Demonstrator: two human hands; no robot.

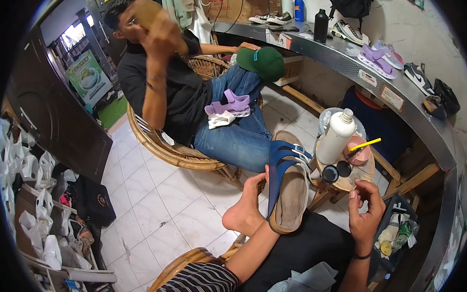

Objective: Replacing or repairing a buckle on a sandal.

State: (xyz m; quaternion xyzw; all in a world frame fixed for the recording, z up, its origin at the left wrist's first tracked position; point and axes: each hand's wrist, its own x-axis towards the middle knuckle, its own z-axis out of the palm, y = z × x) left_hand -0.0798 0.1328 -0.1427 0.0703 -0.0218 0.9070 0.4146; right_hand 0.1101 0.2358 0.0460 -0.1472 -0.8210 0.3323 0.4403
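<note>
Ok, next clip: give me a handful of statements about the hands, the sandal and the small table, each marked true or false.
1. The left hand holds a blue sandal with its worn footbed showing. True.
2. The right hand grips the white bottle. False: it is raised near the small round table, holding nothing that can be seen.
3. The white bottle stands upright on that table. True.
4. A yellow-handled tool rests in a pink bowl. True.
5. The seated person opposite has a green sandal in the lap. False: it is a purple sandal; the green thing is a cap on the knee.
</note>
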